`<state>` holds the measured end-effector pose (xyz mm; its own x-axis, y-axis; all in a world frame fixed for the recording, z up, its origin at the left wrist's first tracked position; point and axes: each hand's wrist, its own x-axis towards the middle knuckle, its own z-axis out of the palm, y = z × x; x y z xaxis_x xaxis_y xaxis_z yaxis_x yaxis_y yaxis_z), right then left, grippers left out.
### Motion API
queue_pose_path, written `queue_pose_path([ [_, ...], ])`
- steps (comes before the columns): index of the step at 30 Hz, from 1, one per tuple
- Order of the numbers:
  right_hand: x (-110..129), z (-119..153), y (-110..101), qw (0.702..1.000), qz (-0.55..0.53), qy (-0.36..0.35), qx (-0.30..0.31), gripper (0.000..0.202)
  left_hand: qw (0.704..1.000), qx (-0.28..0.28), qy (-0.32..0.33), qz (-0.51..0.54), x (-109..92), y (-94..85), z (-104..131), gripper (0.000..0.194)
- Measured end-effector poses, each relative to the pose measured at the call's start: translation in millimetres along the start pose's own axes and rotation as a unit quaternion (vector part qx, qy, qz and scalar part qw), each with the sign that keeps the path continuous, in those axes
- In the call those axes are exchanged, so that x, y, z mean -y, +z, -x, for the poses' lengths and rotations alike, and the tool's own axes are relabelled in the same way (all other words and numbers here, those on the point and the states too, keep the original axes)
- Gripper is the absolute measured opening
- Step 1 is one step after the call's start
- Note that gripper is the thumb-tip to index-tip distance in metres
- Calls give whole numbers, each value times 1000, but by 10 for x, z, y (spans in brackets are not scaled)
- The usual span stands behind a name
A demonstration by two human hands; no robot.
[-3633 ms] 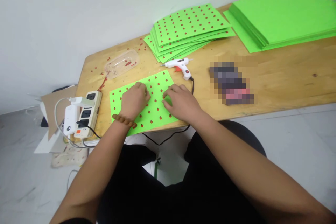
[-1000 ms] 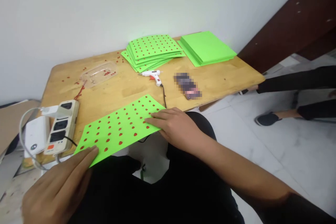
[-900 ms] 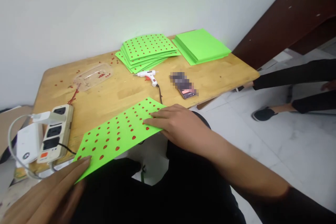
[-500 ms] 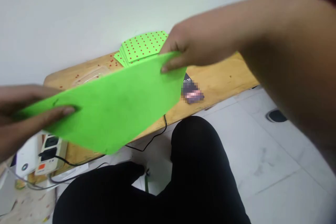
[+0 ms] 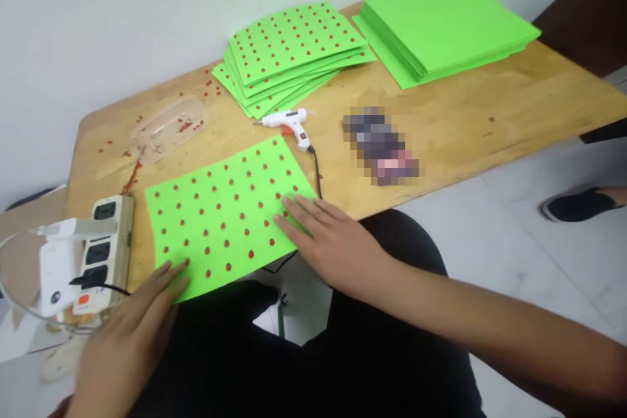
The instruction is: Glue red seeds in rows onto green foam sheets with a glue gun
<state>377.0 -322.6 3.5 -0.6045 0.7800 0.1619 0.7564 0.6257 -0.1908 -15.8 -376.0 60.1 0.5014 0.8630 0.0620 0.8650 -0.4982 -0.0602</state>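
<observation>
A green sheet with rows of small red dots lies face up along the table's front edge, its near corner reaching past the edge. My left hand rests with fingers stretched on its lower left corner. At the right edge, my right hand lies flat, fingers spread over a few dots. Just behind the sheet is a white glue gun, its black cord running down beside the right edge. Neither hand grips anything.
Dotted green sheets are stacked at the back, with a thick pile of plain green sheets to their right. A clear plastic tray holds red bits; more are scattered around. A blurred phone-like object and a power strip flank the sheet.
Both hands held a green sheet in the air, plain face showing. Now a dotted sheet lies on the table under my opened hands, and the glue gun and plain pile are visible.
</observation>
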Motion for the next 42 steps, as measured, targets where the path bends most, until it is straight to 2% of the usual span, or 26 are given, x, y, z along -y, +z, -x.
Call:
queue_pose_path([
  [1, 37, 13, 242, 1000, -12, 10, 17, 66, 1000, 3, 12, -9, -37, 144, 34, 32],
  [2, 49, 18, 429, 999, -21, 16, 22, 81, 1000, 0, 18, -17, -68, 250, 38, 34],
  [3, 45, 19, 562, 999, -25, 15, 21, 95, 1000, -6, 3, -18, -96, 320, 7, 37],
  [5, 18, 19, 682, 999, -27, 10, 13, 111, 998, -38, -52, -3, -151, 392, -180, 43],
  [7, -3, 21, 662, 999, -23, 8, 28, 115, 993, -60, -92, 31, -209, 449, -516, 47],
  [9, -6, 19, 561, 998, -14, 16, 61, 111, 994, -11, -98, 38, -265, 549, -910, 65],
  [11, 0, -22, 427, 994, -18, 27, 100, 106, 988, 55, -144, 26, -310, 687, -1236, 78],
  [12, 3, -74, 361, 992, -26, 35, 114, 103, 984, 84, -153, 26, -325, 758, -1345, 81],
  [14, 0, -261, 257, 989, -45, 62, 124, 96, 980, 107, -164, 25, -339, 873, -1445, 84],
  [17, -45, -715, 223, 990, -32, 131, 45, 91, 980, 107, -165, 30, -333, 928, -1415, 83],
  [18, -70, -877, 245, 986, -29, 158, 37, 90, 980, 108, -166, 33, -331, 922, -1394, 83],
  [21, -159, -1252, 363, 979, -44, 184, 82, 97, 979, 105, -169, 38, -329, 895, -1361, 82],
  [23, -215, -1371, 435, 977, -44, 180, 103, 102, 980, 101, -167, 39, -328, 901, -1362, 82],
  [27, -277, -1422, 483, 975, -25, 190, 114, 105, 982, 88, -163, 46, -321, 957, -1365, 82],
  [32, -245, -1465, 492, 974, 0, 192, 119, 103, 981, 81, -168, 60, -341, 973, -1351, 81],
  [37, -107, -1476, 533, 978, 5, 177, 109, 82, 979, 81, -170, 74, -350, 959, -1352, 81],
  [42, -63, -1487, 537, 978, -5, 172, 116, 81, 978, 80, -171, 85, -347, 992, -1351, 81],
])
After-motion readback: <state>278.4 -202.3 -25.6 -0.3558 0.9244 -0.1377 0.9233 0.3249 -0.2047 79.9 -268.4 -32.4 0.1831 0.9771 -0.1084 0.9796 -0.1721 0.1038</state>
